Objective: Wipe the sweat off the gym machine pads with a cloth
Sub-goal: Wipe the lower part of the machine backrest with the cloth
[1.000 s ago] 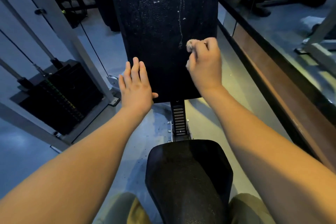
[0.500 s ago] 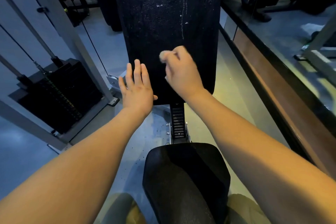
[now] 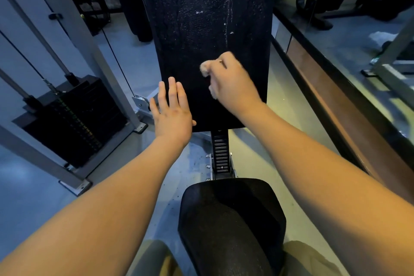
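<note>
A tall black back pad (image 3: 208, 29) with cracked, white-streaked vinyl stands upright ahead of me. My right hand (image 3: 233, 83) grips a small bunched beige cloth (image 3: 205, 68) and holds it against the pad's lower middle. Flat, with straight fingers, my left hand (image 3: 171, 107) rests on the pad's lower left edge. Below, close to me, is the black seat pad (image 3: 230, 219), joined to the back pad by a notched metal post (image 3: 220, 150).
A weight stack (image 3: 74, 123) in a grey metal frame (image 3: 89, 47) with cables stands at the left. A brown ledge (image 3: 331, 101) runs along the right, with other gym machines behind it. Grey floor lies on both sides of the seat.
My right hand has swept the cloth leftward and down across the pad, then slightly back right. My left hand has stayed on the pad's left edge.
</note>
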Action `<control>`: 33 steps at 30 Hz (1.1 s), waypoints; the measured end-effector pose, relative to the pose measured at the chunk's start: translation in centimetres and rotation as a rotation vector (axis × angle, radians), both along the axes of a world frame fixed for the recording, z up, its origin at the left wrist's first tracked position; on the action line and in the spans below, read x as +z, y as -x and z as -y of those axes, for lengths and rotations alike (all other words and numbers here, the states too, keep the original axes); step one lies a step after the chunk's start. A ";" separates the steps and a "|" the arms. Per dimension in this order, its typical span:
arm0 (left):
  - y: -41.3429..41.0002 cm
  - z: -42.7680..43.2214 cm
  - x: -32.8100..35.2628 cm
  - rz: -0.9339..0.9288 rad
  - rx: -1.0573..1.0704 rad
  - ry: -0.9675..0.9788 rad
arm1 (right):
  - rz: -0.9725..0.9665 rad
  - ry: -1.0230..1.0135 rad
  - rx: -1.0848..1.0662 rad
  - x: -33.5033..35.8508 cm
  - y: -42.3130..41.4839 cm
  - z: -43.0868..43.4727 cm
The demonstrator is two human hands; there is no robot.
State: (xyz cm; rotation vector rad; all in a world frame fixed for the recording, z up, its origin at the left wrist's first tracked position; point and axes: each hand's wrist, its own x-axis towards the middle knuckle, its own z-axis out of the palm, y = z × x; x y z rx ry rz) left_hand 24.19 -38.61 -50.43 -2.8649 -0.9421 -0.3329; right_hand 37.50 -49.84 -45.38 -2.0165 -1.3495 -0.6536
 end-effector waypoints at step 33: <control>0.2 0.6 0.0 0.020 0.002 0.000 | 0.039 -0.022 -0.091 -4.2 -0.3 4.5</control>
